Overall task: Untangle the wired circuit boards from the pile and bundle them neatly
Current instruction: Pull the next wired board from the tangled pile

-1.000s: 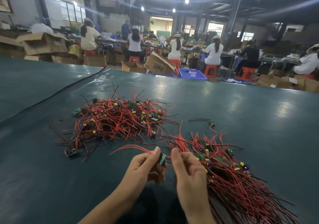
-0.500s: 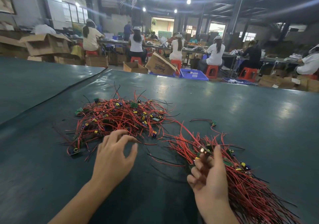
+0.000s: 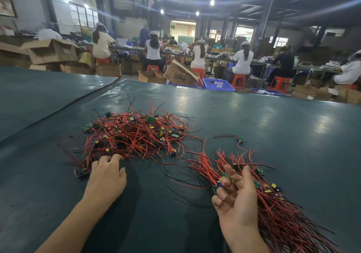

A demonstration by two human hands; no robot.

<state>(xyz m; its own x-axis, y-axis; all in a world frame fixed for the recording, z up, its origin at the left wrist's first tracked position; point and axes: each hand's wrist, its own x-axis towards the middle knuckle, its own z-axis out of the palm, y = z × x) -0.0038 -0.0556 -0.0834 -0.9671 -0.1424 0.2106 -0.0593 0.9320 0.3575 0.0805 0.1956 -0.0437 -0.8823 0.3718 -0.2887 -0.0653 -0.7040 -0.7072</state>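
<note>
1. Bench (image 3: 283, 124): dark green covering. It carries two groups of wired circuit boards.
2. Tangled pile (image 3: 134, 135): left of centre, towards the far side. Red and black wires cross in all directions, with small green boards and yellow and blue parts scattered through them.
3. Sorted bundle (image 3: 277, 209): near right, apart from the pile with bare bench between them. Its wires lie roughly parallel and run out to the lower right. The boards are gathered at the upper-left end.
4. Single wired board (image 3: 241, 139): lies alone on the bench, beyond the bundle and right of the pile. Its wire trails off to the left.
5. Left hand (image 3: 106, 176): palm down at the near edge of the pile. The fingers are spread and slightly bent, with the tips touching the outermost red wires. It grips nothing.
6. Right hand (image 3: 238, 200): at the board end of the bundle, palm turned to the left and thumb uppermost. The fingers are relaxed, loosely bent and apart, lying against the boards, and the hand is slack rather than clasped.
7. Background: people seated on red stools (image 3: 238, 81) at long work tables, with cardboard boxes (image 3: 180, 75) and a blue crate (image 3: 217, 85) on the floor past the bench edge.
</note>
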